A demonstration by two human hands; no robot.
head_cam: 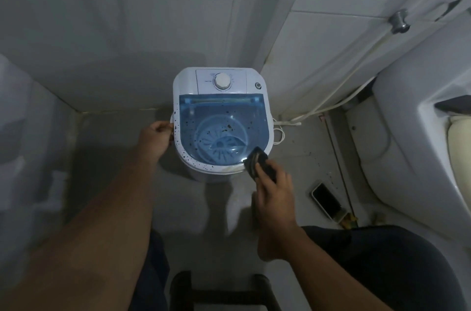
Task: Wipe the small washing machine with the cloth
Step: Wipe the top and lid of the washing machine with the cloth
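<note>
The washer stands on the floor in the tiled corner, its blue lid speckled with dark spots. The left hand grips its left edge. The right hand holds the dark cloth, fingers curled round it, against the lid's near right rim.

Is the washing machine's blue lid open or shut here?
Shut. The translucent blue lid lies flat across the top of the small washing machine, and the tub's inside shows only through it.
</note>
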